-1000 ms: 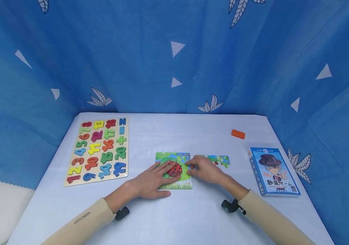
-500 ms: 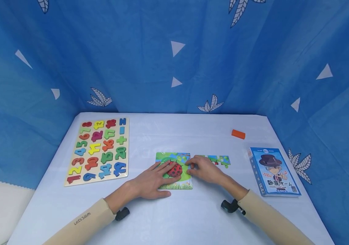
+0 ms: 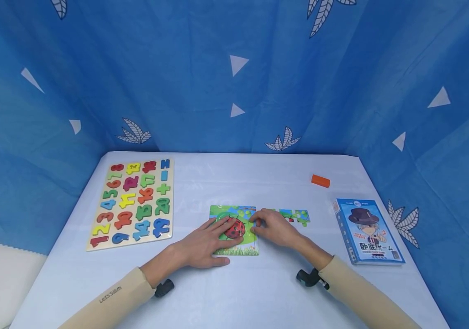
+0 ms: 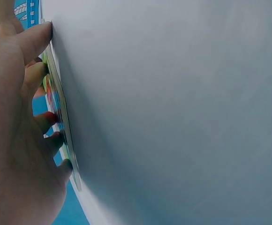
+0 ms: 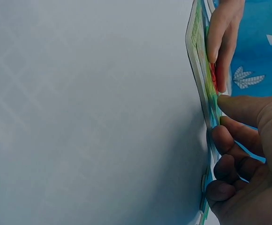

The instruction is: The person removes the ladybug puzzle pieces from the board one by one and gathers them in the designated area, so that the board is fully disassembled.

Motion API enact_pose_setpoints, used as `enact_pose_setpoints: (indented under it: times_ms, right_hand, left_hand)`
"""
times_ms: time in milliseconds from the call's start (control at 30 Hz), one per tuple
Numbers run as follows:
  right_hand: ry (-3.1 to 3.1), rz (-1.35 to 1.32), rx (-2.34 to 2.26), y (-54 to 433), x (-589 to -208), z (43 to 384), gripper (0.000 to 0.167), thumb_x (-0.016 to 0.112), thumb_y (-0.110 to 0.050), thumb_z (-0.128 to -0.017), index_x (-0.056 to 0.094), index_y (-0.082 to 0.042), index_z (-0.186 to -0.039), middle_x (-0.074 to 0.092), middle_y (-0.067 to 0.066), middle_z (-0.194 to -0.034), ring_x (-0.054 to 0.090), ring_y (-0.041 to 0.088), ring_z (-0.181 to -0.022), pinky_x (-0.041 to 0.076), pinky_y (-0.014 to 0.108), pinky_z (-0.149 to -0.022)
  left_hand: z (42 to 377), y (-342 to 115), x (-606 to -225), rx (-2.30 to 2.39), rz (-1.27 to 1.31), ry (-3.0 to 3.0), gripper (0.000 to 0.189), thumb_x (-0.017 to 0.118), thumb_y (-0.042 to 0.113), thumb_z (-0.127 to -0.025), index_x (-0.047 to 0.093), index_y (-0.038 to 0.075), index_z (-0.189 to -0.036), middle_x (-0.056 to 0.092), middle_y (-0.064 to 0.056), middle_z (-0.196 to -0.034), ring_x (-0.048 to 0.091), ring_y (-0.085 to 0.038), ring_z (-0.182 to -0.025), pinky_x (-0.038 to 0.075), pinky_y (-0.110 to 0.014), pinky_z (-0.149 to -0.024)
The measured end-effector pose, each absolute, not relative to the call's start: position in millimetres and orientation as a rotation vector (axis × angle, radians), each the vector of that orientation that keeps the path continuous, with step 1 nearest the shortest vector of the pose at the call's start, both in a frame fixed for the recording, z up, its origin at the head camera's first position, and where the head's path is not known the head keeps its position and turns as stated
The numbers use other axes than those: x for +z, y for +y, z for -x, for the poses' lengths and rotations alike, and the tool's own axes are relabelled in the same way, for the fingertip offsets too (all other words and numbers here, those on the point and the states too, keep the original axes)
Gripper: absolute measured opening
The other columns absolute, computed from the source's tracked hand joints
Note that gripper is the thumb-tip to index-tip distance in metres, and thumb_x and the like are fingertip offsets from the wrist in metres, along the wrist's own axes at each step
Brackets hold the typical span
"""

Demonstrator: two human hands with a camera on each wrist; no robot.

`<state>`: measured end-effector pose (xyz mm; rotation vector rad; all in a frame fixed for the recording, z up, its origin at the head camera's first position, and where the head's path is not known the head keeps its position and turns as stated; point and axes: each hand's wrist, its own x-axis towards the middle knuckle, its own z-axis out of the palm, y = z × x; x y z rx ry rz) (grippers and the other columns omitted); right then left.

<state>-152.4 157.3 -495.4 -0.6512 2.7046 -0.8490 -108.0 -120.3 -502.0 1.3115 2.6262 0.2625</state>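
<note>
A ladybug jigsaw puzzle [image 3: 242, 251] in a green and blue tray lies flat at the middle of the table. My left hand [image 3: 203, 242] rests on its left part in the head view, fingers spread over the ladybug [image 3: 236, 228] and thumb near the lower edge. In the left wrist view the left fingertips [image 4: 56, 138] press on the puzzle's face. My right hand [image 3: 277, 227] is at the puzzle's right edge, thumb and index finger pinching a green puzzle piece there. Its other fingers [image 5: 222, 166] curl in beneath. Behind the right hand, several loose puzzle pieces [image 3: 301, 215] lie in a row.
A wooden number board [image 3: 171, 228] with coloured numerals lies at the left. An orange block [image 3: 320, 181] sits at the back right. In front of it stands a blue game box [image 3: 370, 230] close to the table's right edge. Blue curtains [image 3: 193, 91] surround the table.
</note>
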Motion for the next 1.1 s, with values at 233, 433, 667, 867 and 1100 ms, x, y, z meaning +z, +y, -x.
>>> enact_pose_setpoints:
  times_ms: [233, 433, 667, 867, 1100]
  right_hand:
    - [2.701, 0.622, -0.868, 155.8, -493.8, 152.7, 0.02, 0.078, -0.022, -0.089, 0.073, -0.019, -0.108, 0.059, -0.011, -0.083, 0.053, 0.01, -0.077, 0.045, 0.031, -0.072]
    - [2.707, 0.63, -0.906, 154.6, -490.8, 152.6, 0.017, 0.078, -0.02, -0.088, 0.071, -0.02, -0.103, 0.059, -0.01, -0.085, 0.053, 0.011, -0.076, 0.044, 0.029, -0.071]
    - [2.714, 0.613, -0.919, 153.8, -489.8, 152.8, 0.015, 0.079, -0.021, -0.088, 0.069, -0.022, -0.099, 0.06, -0.011, -0.09, 0.053, 0.01, -0.077, 0.045, 0.027, -0.068]
    - [2.683, 0.615, -0.956, 154.2, -489.9, 152.5, 0.013, 0.075, -0.018, -0.09, 0.067, -0.023, -0.098, 0.066, -0.012, -0.087, 0.056, 0.008, -0.075, 0.047, 0.026, -0.067]
    - [2.627, 0.638, -1.046, 156.6, -489.3, 150.3, 0.012, 0.073, -0.014, -0.091, 0.066, -0.021, -0.098, 0.068, -0.011, -0.087, 0.063, 0.005, -0.082, 0.051, 0.029, -0.074]
  left_hand:
    - [107.8, -119.5, -500.2, 0.252, -1.305, 2.624, 0.063, 0.045, 0.062, -0.1, 0.028, 0.042, -0.157, 0.012, -0.01, -0.169, 0.005, -0.031, -0.156, 0.016, -0.058, -0.122]
    - [108.3, -119.8, -499.2, 0.251, -1.307, 2.622, 0.062, 0.044, 0.062, -0.1, 0.028, 0.042, -0.157, 0.013, -0.01, -0.169, 0.006, -0.03, -0.156, 0.016, -0.057, -0.122]
    - [108.3, -119.8, -498.8, 0.264, -1.307, 2.62, 0.062, 0.045, 0.061, -0.1, 0.029, 0.042, -0.157, 0.013, -0.01, -0.169, 0.007, -0.031, -0.156, 0.016, -0.057, -0.122]
    - [108.4, -120.2, -497.9, 0.265, -1.311, 2.617, 0.062, 0.045, 0.061, -0.1, 0.03, 0.042, -0.157, 0.013, -0.01, -0.169, 0.007, -0.031, -0.156, 0.017, -0.058, -0.122]
    - [108.1, -120.7, -498.1, 0.254, -1.31, 2.611, 0.062, 0.043, 0.062, -0.1, 0.028, 0.042, -0.157, 0.012, -0.01, -0.169, 0.006, -0.031, -0.156, 0.016, -0.058, -0.122]
